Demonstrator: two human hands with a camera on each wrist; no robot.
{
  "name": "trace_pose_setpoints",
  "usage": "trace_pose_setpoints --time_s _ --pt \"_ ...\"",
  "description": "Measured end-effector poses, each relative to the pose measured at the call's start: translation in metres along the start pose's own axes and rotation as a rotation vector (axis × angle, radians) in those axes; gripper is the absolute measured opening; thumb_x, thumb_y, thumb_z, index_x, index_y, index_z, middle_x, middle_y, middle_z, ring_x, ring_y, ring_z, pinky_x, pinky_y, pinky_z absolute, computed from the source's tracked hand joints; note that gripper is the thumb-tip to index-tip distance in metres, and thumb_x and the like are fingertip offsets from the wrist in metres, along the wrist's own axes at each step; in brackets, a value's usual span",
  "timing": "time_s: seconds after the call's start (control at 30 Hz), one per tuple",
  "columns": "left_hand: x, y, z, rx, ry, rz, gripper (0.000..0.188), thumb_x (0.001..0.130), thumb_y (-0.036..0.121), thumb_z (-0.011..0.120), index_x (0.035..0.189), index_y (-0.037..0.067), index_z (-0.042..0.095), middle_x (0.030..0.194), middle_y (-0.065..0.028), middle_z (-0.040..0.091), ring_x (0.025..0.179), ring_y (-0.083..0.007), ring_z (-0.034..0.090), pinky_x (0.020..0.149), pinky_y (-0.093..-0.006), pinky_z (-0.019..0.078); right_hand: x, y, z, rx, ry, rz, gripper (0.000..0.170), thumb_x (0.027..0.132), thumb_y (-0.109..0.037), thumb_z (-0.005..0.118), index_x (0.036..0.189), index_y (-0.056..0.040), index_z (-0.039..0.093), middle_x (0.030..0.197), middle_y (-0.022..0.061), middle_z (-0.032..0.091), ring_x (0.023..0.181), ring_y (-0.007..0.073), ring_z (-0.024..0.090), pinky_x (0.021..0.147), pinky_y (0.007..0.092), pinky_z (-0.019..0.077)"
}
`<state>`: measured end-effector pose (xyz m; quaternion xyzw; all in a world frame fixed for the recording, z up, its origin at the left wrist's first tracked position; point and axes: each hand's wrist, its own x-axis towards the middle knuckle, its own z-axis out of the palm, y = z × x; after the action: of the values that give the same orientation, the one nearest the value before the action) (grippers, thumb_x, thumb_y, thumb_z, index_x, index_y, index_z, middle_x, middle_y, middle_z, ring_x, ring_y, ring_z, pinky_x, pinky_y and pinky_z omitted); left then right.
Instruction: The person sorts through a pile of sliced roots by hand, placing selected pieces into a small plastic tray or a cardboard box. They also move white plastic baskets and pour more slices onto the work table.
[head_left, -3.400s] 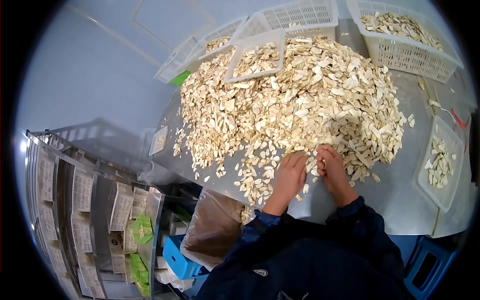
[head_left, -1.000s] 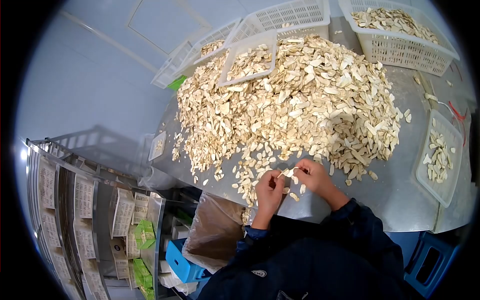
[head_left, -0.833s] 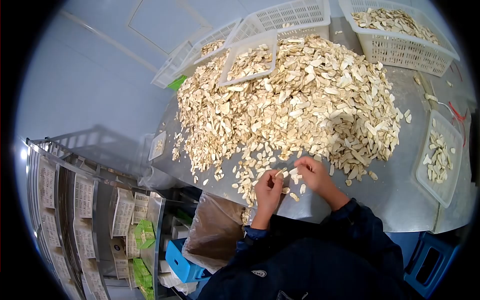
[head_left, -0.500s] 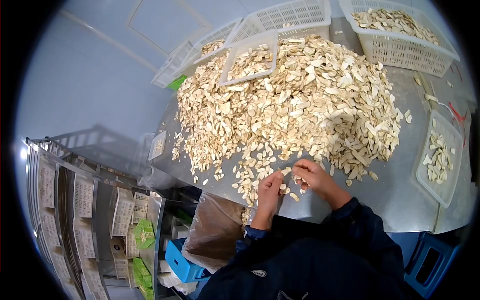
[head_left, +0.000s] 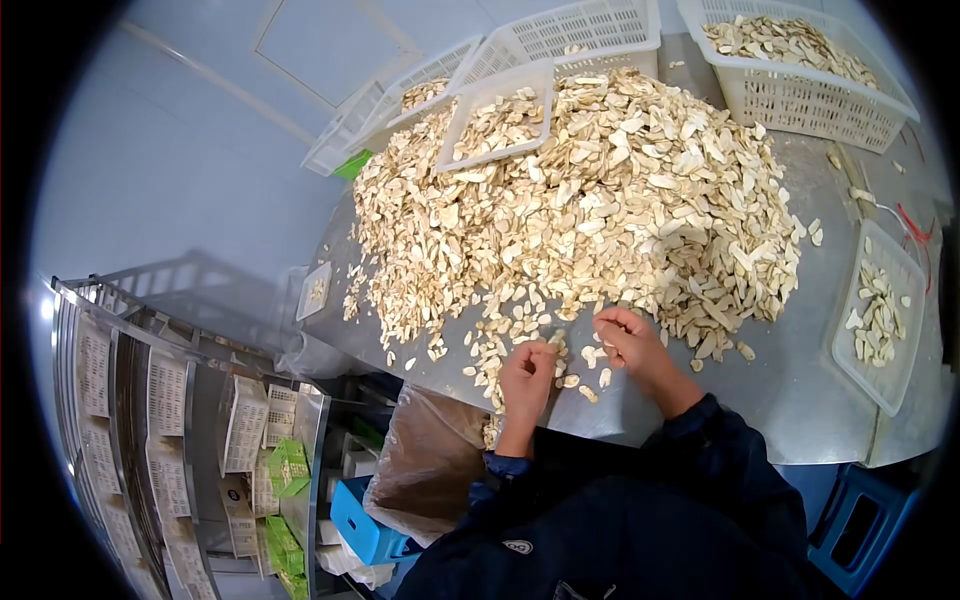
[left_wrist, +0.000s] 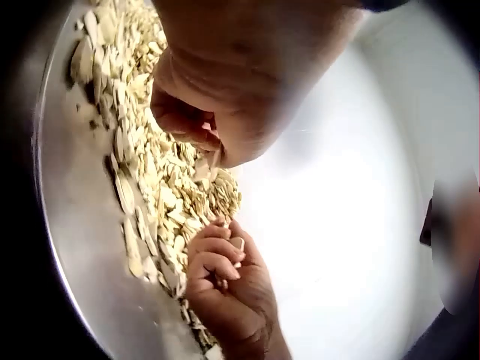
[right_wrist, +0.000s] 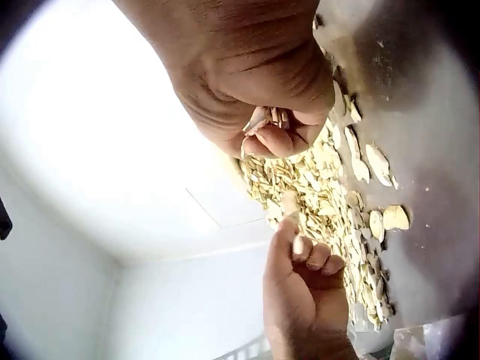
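Note:
A large heap of pale dried slices (head_left: 590, 200), like cut root, covers the steel table (head_left: 770, 400). At its near edge my left hand (head_left: 527, 382) is above scattered slices, fingers curled. In the right wrist view, that hand pinches a pale slice (right_wrist: 290, 201) between thumb and forefinger. My right hand (head_left: 634, 347) is a short way to the right, apart from the left. Its curled fingers hold several slices (right_wrist: 270, 118) against the palm, seen in the right wrist view. A few loose slices (head_left: 587, 394) lie on the table between the hands.
Behind the heap stand white perforated baskets (head_left: 810, 110); a shallow tray (head_left: 495, 115) of slices leans on the heap. Another tray (head_left: 880, 320) with slices lies at the right. A plastic-lined bin (head_left: 425, 460) and a blue stool (head_left: 365, 525) are below the front edge.
Both hands have come nearer the body and left since the oldest frame. They were close together over a slice half a second ago; now they are farther apart.

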<state>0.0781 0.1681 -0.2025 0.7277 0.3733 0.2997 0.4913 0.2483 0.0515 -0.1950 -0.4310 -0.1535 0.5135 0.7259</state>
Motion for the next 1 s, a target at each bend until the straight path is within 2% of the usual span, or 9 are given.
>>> trace_pose_setpoints --time_s 0.07,0.1,0.2,0.3,0.4,0.6,0.83,0.93,1.0 --pt "0.001 0.003 -0.008 0.316 0.076 0.057 0.011 0.095 0.013 0.067 0.092 0.003 0.068 0.073 0.0046 0.058 0.061 -0.0009 0.049 0.055 -0.0187 0.0369 0.0 -0.003 0.0 -0.001 0.019 0.015 0.014 0.096 -0.016 0.064 0.103 -0.0042 0.063 0.073 -0.0053 0.047 0.06 0.0033 0.042 0.052 0.0215 0.0336" --pt "0.002 0.008 -0.008 0.448 0.104 0.085 0.016 0.085 0.014 0.073 0.095 0.003 0.066 0.076 -0.009 0.064 0.066 -0.0208 0.061 0.061 -0.0329 0.0459 0.0 -0.003 0.0 -0.002 0.029 0.023 0.014 0.096 -0.016 0.064 0.103 -0.0044 0.062 0.073 -0.0055 0.047 0.06 0.0031 0.041 0.052 0.0216 0.0333" --pt "0.009 0.003 -0.007 0.574 0.03 0.359 0.018 0.084 0.011 0.071 0.098 0.003 0.066 0.093 -0.0141 0.067 0.087 -0.0315 0.064 0.075 -0.0398 0.0493 0.001 -0.001 0.0 0.002 0.024 0.042 0.014 0.095 -0.014 0.063 0.105 -0.0047 0.062 0.075 -0.0049 0.047 0.061 0.0039 0.042 0.052 0.0216 0.0336" --pt "0.014 0.008 0.003 0.581 -0.017 0.446 0.023 0.084 0.011 0.072 0.105 0.003 0.067 0.11 -0.016 0.066 0.102 -0.0349 0.062 0.089 -0.0421 0.0501 0.001 0.0 0.0 0.014 0.045 0.042 0.015 0.094 -0.011 0.062 0.109 -0.0052 0.061 0.077 -0.0034 0.049 0.062 0.0045 0.043 0.053 0.0213 0.0346" --pt "0.031 0.009 0.015 0.579 -0.071 0.526 0.033 0.084 0.011 0.07 0.116 0.004 0.065 0.124 -0.0175 0.06 0.112 -0.0361 0.058 0.095 -0.0425 0.0477 0.004 0.005 -0.004 0.0 0.044 -0.002 0.019 0.093 -0.009 0.061 0.112 -0.0063 0.061 0.079 -0.0022 0.05 0.066 0.0057 0.047 0.054 0.0215 0.0362" --pt "0.066 0.025 0.037 0.749 -0.105 0.657 0.037 0.079 0.007 0.069 0.115 0.002 0.063 0.126 -0.0198 0.057 0.112 -0.0399 0.056 0.096 -0.0453 0.0479 0.006 0.003 -0.008 0.079 0.089 0.049 0.023 0.091 -0.01 0.061 0.113 -0.0043 0.062 0.08 0.0011 0.055 0.068 0.008 0.052 0.056 0.022 0.0405" --pt "0.059 0.017 0.035 0.665 -0.203 0.492 0.028 0.081 0.003 0.068 0.108 0.004 0.065 0.123 -0.0175 0.058 0.098 -0.0364 0.065 0.08 -0.0418 0.0542 0.006 0.002 -0.007 0.094 0.061 0.067 0.017 0.093 -0.01 0.06 0.109 -0.0039 0.063 0.081 -0.0005 0.053 0.068 0.0074 0.051 0.053 0.0232 0.04" --pt "0.05 0.018 0.032 0.571 -0.229 0.458 0.027 0.08 0.001 0.068 0.106 0.004 0.065 0.12 -0.0171 0.058 0.094 -0.0374 0.065 0.077 -0.0417 0.0543 0.005 0.001 -0.005 0.088 0.056 0.08 0.016 0.094 -0.011 0.06 0.107 -0.0041 0.064 0.081 -0.0013 0.053 0.067 0.0068 0.049 0.054 0.0228 0.0397" --pt "0.045 0.015 0.032 0.522 -0.215 0.51 0.026 0.08 -0.003 0.065 0.105 0.003 0.064 0.116 -0.0163 0.057 0.088 -0.0354 0.065 0.073 -0.0406 0.0541 0.005 0.001 -0.005 0.088 0.046 0.082 0.016 0.094 -0.012 0.06 0.107 -0.0042 0.064 0.08 -0.0019 0.053 0.067 0.0065 0.049 0.054 0.0227 0.0392"
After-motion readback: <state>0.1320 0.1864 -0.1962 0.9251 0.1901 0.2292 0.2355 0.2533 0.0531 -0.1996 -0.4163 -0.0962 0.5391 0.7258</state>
